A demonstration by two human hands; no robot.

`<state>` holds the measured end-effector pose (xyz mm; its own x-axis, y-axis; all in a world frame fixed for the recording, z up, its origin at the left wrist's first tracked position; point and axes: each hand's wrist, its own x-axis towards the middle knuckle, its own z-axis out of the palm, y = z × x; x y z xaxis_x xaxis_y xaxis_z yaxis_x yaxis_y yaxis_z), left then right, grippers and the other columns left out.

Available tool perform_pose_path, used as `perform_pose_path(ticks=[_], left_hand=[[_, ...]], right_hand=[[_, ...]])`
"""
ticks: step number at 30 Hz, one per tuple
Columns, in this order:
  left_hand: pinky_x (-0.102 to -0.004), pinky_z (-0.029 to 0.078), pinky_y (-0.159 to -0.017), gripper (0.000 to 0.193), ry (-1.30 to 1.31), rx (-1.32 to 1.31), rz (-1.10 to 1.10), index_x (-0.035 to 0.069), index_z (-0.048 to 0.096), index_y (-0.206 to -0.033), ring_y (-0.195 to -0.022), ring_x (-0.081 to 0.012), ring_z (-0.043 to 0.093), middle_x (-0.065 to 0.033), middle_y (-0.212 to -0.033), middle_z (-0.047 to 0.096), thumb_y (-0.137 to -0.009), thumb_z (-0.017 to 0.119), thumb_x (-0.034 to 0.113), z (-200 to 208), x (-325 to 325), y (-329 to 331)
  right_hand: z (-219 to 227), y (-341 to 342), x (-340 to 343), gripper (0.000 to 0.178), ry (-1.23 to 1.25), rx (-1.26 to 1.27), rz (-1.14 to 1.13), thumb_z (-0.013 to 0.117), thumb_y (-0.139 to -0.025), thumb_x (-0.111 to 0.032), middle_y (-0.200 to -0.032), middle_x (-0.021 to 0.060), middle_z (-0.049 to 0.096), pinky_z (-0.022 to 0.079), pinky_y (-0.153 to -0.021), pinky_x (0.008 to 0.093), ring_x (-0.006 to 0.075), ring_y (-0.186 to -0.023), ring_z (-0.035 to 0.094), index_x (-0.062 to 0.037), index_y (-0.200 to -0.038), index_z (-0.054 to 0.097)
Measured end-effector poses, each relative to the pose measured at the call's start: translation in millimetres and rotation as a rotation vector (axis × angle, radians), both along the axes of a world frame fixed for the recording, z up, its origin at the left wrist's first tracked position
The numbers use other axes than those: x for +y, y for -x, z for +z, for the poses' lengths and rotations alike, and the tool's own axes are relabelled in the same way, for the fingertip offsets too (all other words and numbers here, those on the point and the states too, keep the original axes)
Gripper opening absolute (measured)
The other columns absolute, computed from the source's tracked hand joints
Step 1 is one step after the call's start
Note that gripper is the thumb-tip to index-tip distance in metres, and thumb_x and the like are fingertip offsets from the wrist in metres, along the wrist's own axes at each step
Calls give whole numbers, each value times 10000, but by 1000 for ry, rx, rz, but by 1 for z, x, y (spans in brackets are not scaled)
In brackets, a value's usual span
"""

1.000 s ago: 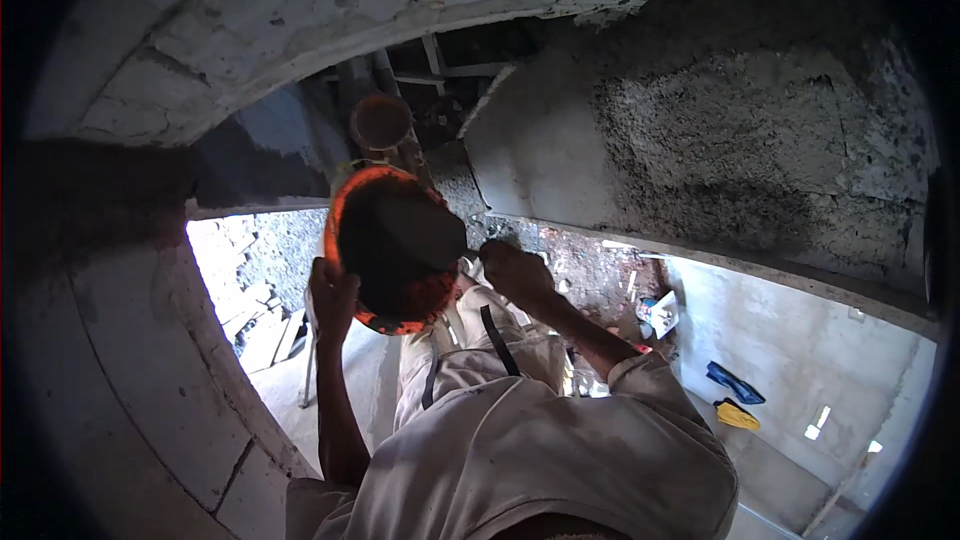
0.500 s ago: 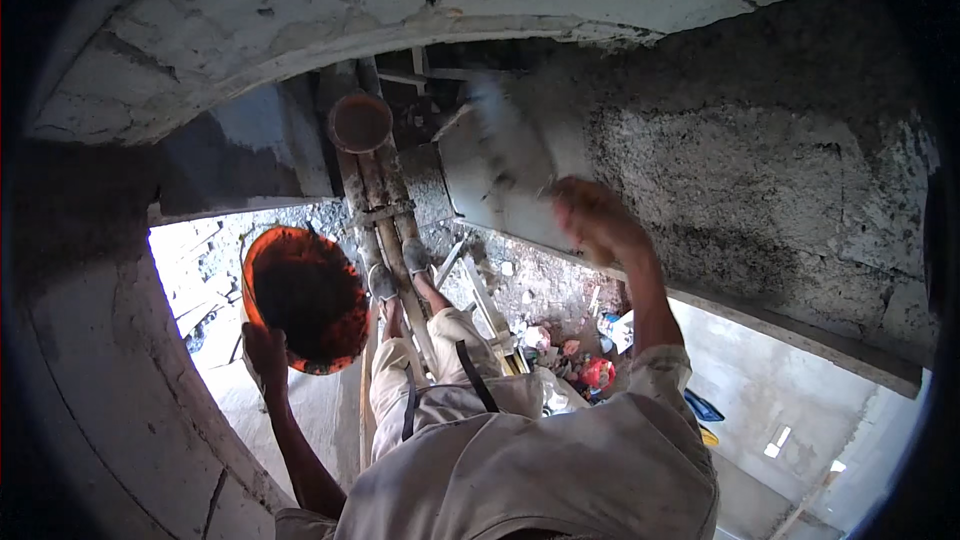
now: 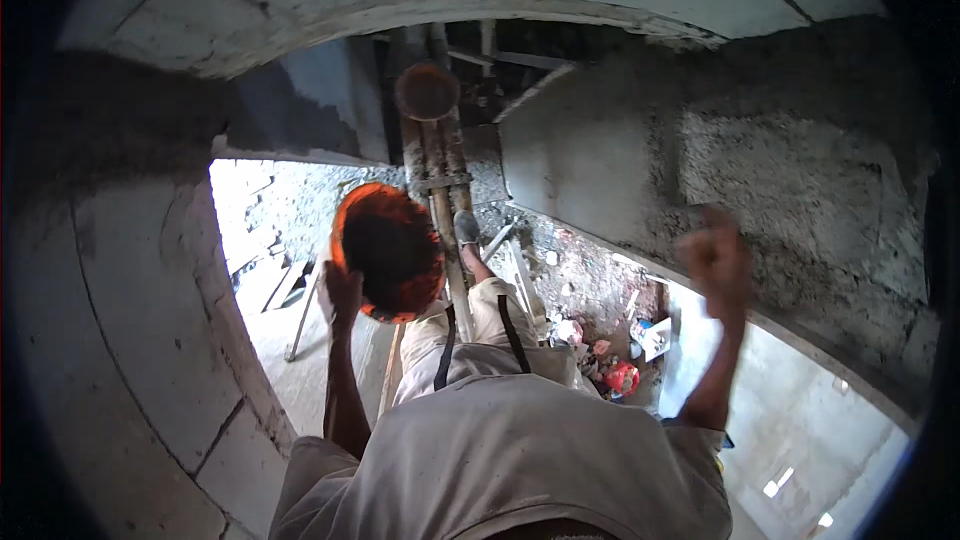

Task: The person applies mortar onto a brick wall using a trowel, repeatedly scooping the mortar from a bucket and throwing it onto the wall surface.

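My left hand [image 3: 345, 292] grips the rim of an orange bucket [image 3: 433, 285], which tilts so that its dark, coated inside faces up. My right hand [image 3: 716, 258] is raised beside the rough wall [image 3: 770, 170] and closed round what looks like a trowel. Motion smears that hand, and the trowel's blade hardly stands out from the grey surface. To the left of the rough patch lies a smoother, lighter stretch of plaster [image 3: 570, 165].
I stand on narrow poles [image 3: 438, 165] lashed together, with a round brown pan [image 3: 428, 93] farther along them. A block wall [image 3: 140, 310] curves along the left. Far below on the ground lies rubbish with a red bag [image 3: 622, 377]. A ledge [image 3: 800, 345] edges the right wall's bottom.
My right hand has swung right and closer to the rough wall with the trowel. The bucket in my left hand has moved up and right in view, and the whole view has shifted.
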<state>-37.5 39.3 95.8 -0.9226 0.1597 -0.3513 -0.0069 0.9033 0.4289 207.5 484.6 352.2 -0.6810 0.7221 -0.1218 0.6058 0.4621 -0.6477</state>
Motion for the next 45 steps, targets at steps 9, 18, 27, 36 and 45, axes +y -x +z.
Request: perform_pose_path(ticks=[9, 18, 27, 36, 45], left_hand=[[-461, 444, -654, 232, -150, -191, 99, 59, 469, -784, -713, -381, 583, -164, -700, 564, -690, 626, 202, 4, 71, -15], [-388, 476, -549, 198, -460, -258, 141, 57, 466, -764, -569, -237, 622, -119, -587, 570, -732, 640, 148, -42, 76, -5], [-434, 461, -613, 250, -340, -366, 49, 51, 473, -764, -676, -340, 616, -164, -673, 576, -709, 653, 216, -163, 91, 33], [-442, 477, -678, 294, -241, -366, -39, 27, 519, -857, -796, -359, 633, -171, -737, 608, -751, 644, 272, -269, 111, 69], [-293, 475, -467, 195, -531, -208, -144, 23, 488, -822, -532, -134, 591, -80, -672, 594, -793, 635, 149, -371, 139, 99]], right_hand=[[-211, 78, -151, 495, 413, -217, 731, 615, -819, -126, -1103, 199, 592, 480, -847, 436, 357, -1008, 590, -67, -1279, 440], [-367, 38, -101, 678, 778, -90, -69, 543, -882, -508, -1320, 110, 454, 430, -942, 426, 271, -1159, 495, -131, -1404, 334], [-513, 111, -73, 798, 1343, -129, -354, 437, -833, -703, -1179, 113, 542, 453, -856, 418, 224, -1150, 477, -126, -1380, 370], [-659, 145, -98, 743, 1278, -90, -339, 523, -824, -645, -1228, 86, 493, 428, -807, 482, 289, -1102, 507, -170, -1366, 343], [-758, 184, -33, 577, 1467, 7, -249, 593, -812, -534, -1222, 84, 512, 407, -911, 593, 291, -1169, 473, -191, -1264, 487]])
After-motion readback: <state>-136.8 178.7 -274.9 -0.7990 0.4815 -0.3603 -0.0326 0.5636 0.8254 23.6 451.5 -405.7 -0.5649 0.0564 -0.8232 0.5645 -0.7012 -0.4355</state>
